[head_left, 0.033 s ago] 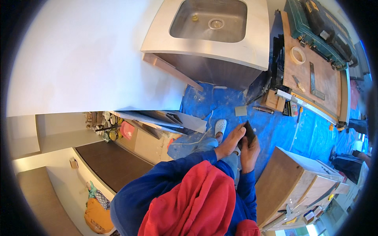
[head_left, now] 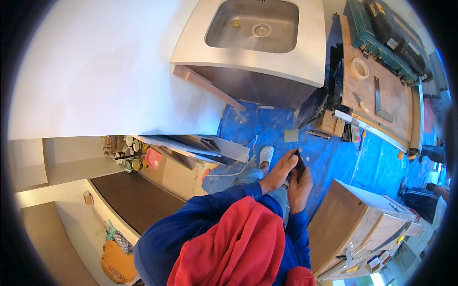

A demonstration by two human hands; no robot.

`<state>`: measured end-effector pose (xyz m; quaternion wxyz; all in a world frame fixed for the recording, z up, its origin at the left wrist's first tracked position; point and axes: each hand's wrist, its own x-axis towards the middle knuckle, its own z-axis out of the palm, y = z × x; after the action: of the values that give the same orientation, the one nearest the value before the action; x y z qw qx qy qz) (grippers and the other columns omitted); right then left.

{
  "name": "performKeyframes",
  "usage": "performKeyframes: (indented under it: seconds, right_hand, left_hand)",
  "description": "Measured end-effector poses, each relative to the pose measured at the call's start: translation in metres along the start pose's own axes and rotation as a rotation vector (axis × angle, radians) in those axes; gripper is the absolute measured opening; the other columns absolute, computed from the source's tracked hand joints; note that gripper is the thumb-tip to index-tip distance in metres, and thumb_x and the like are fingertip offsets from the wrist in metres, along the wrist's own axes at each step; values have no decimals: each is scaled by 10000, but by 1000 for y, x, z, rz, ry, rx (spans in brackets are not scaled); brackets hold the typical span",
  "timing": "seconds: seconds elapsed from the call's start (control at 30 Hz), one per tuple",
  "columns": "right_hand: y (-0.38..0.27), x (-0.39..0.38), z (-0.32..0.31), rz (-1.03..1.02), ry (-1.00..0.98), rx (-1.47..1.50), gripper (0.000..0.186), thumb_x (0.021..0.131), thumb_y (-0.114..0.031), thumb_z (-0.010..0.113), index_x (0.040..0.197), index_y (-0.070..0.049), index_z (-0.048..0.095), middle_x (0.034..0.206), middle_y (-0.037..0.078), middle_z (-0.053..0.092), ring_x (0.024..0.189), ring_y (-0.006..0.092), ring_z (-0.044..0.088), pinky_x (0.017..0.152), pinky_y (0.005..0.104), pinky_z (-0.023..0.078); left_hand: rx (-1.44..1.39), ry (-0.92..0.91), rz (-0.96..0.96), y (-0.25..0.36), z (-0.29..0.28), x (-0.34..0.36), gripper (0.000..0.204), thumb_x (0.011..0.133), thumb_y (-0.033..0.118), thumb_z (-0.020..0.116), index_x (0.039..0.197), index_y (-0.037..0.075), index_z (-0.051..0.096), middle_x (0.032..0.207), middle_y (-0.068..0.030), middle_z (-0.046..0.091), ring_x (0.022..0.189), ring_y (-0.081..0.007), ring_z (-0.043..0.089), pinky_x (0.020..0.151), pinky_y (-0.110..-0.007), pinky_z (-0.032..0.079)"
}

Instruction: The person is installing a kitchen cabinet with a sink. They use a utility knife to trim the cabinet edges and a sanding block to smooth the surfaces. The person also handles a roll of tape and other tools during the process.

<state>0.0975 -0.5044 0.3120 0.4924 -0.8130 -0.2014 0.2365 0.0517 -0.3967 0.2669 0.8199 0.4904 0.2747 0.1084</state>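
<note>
In front of my body, both hands hold a small, dark, flat piece (head_left: pixel 300 166), too dim to tell its kind. My left hand (head_left: pixel 280 174) is closed on its left side, thumb up along it. From the right, my right hand (head_left: pixel 299 190) grips the lower part, its thumb against the face. The piece stands tilted between the two hands, and the fingers behind it are hidden. Beyond it on the blue sheeting (head_left: pixel 334 157) lie a small beige square (head_left: pixel 290 136) and my foot in a white clog (head_left: pixel 266 153).
Ahead stands a counter with a steel sink (head_left: pixel 253 33). A wooden workbench (head_left: pixel 372 90) at right bears a tape roll (head_left: pixel 359 68), a square (head_left: pixel 380 100) and tool cases (head_left: pixel 381 43). A wooden cabinet (head_left: pixel 341 221) is close on my right. Panels (head_left: pixel 229 148) lean at left.
The dark piece has turned slightly and shows a narrower face between my hands. My right hand has shifted a little to the left. Both hands keep their hold.
</note>
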Motion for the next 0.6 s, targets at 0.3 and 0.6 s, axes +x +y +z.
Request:
performKeyframes:
  seconds: [0.3,0.6]
  right_hand:
    - [-10,25,-14,-34,35,36,146,1017,-76,648,1103,42,658,969,256,705,890,352,701,795,461,536]
    - [-29,21,-25,-124,17,114,142,986,-51,647,1109,16,669,955,213,698,821,343,668,790,453,525]
  left_hand:
    - [82,-23,31,12,8,13,707,1135,555,443,1597,21,416,1482,-116,579,1325,-223,540,1174,-388,391]
    - [-47,-73,22,12,2,13,720,1134,546,456,1615,13,403,1526,-118,555,1332,-182,538,1155,-362,413]
